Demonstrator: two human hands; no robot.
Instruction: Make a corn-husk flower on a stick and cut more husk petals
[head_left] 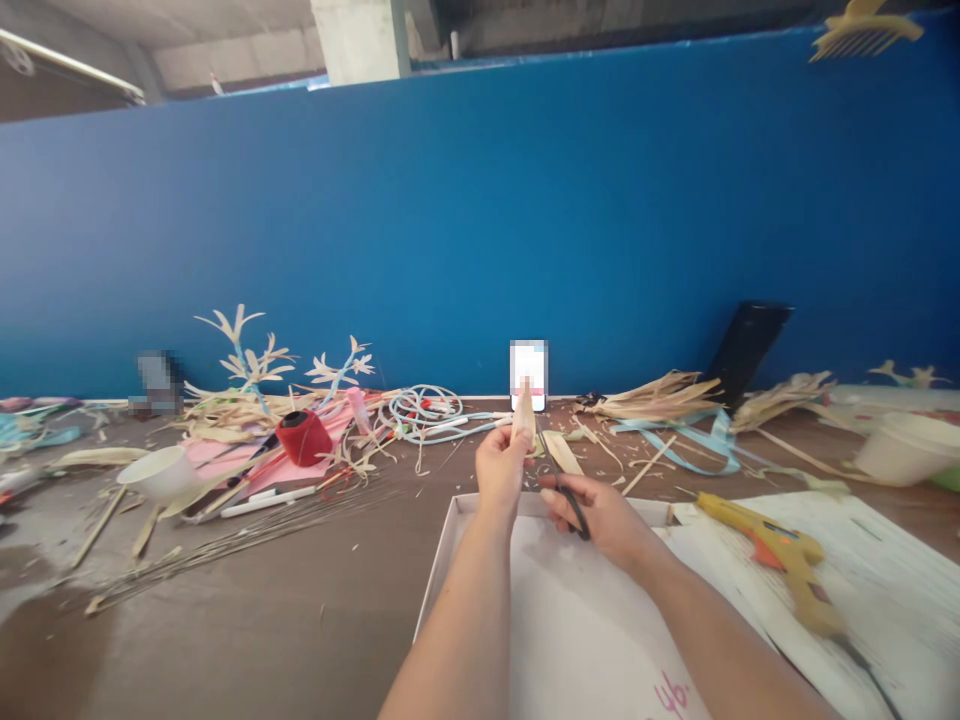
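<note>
My left hand point(501, 465) pinches a pale, straw-coloured strip point(524, 418), which looks like dried husk and points upward. Close beside it on the right, my right hand point(592, 510) grips a pair of dark-handled scissors point(574, 508). The scissor blades point up towards the strip; whether they touch it I cannot tell. Both hands are above the far end of a shallow white box lid point(570, 600) with pink writing on it. Behind the strip stands a phone with a lit, blurred screen point(537, 400).
A yellow glue gun point(787, 560) lies on papers point(877, 540) at right. Dried husk strips point(652, 397) and a white tub point(911, 447) are beyond. Leftward are a red spool point(304, 438), a white bowl point(156, 472), thin wires point(247, 545), husk flowers point(259, 360) and coiled pale-blue tubing point(427, 412).
</note>
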